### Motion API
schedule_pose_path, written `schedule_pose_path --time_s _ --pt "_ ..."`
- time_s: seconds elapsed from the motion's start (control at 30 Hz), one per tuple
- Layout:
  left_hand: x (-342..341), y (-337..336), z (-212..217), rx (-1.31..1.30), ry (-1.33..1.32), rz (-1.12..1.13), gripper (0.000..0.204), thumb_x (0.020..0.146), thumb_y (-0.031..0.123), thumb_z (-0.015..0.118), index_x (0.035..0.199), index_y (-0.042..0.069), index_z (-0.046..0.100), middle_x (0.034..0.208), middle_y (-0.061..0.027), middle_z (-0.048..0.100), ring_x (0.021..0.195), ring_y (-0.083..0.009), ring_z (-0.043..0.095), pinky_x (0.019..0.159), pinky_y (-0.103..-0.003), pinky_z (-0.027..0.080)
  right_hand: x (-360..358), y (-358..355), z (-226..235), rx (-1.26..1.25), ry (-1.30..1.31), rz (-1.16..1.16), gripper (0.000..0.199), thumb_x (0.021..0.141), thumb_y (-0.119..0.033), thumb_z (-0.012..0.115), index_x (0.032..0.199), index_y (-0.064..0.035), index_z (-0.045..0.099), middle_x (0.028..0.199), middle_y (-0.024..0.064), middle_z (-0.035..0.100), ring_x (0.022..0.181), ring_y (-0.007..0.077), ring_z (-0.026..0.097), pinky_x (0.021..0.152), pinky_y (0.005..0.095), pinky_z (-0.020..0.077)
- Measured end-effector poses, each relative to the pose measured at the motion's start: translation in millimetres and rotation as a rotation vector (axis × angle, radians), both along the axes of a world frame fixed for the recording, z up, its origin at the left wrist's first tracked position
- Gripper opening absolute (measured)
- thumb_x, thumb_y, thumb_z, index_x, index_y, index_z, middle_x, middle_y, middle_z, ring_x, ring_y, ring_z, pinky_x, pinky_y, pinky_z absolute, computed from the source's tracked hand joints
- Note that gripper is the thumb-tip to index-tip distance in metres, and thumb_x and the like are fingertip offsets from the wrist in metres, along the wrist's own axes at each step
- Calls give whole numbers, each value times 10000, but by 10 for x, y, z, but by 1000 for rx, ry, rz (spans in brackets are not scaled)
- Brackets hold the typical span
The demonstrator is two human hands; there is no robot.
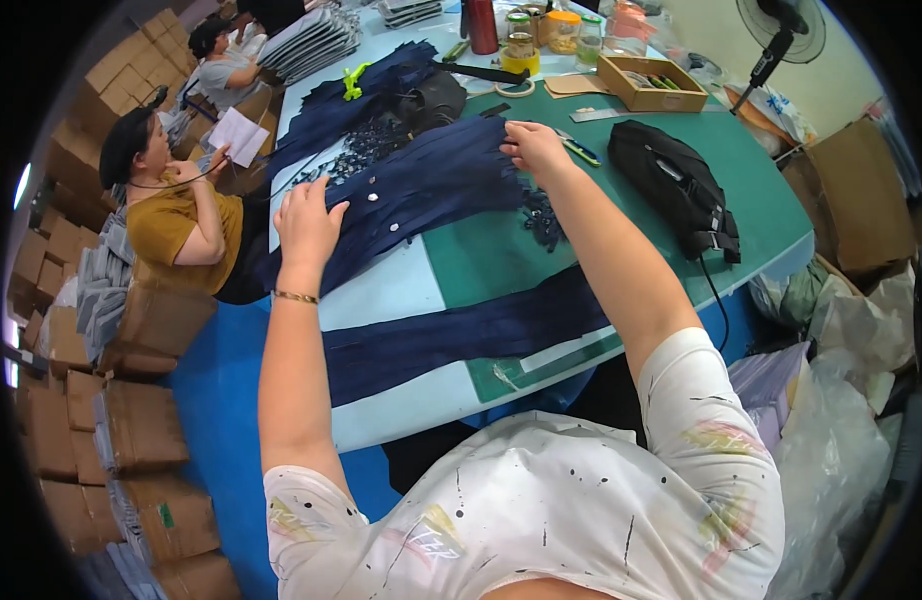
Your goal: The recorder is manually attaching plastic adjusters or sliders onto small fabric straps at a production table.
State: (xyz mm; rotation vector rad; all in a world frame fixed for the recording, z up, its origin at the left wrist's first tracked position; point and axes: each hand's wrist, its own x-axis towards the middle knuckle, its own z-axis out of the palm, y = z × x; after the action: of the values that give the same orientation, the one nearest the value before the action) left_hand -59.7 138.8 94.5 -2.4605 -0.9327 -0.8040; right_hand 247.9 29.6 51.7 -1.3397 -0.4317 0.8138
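A wide piece of navy fabric (421, 175) with frayed, strip-like edges lies across the table in front of me. My left hand (309, 222) is at its left side, thumb and fingers apart. At its far right corner, the fingers of my right hand (534, 150) curl onto the edge and pinch it. A few small white bits (372, 197) rest on the fabric. Nearer to me is a second long navy fabric strip (461, 330). Small dark scraps (544, 222) lie by the right edge, with more dark scraps (366, 150) beyond the left half.
A black bag (671, 185) with a hanging cord sits on the right of the green mat (761, 180). Snips (581, 148), a wooden tray (653, 85), jars and a red bottle (482, 27) stand farther back. Seated people (186, 210) and cardboard boxes (151, 420) are at left.
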Motion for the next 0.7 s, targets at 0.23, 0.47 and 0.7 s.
schedule_pose_path --time_s 0.23,0.47,0.7 --pt "542 -1080 -537 -875 -98 -624 198 788 166 653 921 20 645 899 -138 621 878 -302 583 775 -365 469 4 -919 -62 -263 -820 464 231 783 -233 664 927 -53 681 825 71 663 724 198 621 683 306 489" --pt "663 -1606 -836 -922 -9 -691 212 789 146 665 967 32 652 905 -117 606 876 -265 566 778 -330 458 -288 -1672 -9 -245 -1105 661 156 729 -150 720 857 -81 665 886 59 636 876 255 584 783 355 457" --pt "612 -1789 -706 -839 -214 -638 183 726 159 714 848 44 643 824 -89 559 830 -268 537 747 -347 450 -442 -2048 -28 -153 -933 704 160 686 -116 741 797 -60 641 809 65 592 856 242 573 771 341 451"
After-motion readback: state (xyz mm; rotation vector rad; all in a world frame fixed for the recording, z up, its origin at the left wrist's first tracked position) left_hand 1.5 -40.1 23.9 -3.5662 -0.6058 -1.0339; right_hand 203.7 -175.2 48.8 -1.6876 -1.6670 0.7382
